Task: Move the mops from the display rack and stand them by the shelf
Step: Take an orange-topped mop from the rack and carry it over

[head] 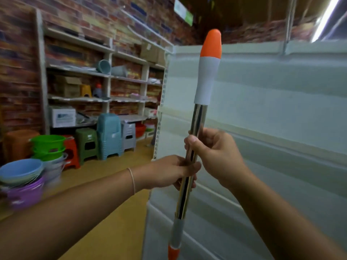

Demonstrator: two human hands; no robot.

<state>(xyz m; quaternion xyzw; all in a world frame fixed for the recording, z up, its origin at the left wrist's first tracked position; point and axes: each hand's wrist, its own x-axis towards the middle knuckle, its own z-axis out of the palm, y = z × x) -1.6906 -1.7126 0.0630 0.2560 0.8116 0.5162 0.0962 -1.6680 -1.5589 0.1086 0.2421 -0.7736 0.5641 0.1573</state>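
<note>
Chrome mop pole point(197, 124) near-upright, orange tip up, in left hand point(169, 171) and right hand point(212, 152) grip.

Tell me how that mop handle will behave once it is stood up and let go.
The mop handle is a long thin pole, so it will probably tip unless leaned on the white shelf panel. Its shiny metal shaft looks slippery; both the left hand and right hand hold it. It looks stiff, not floppy.
</note>
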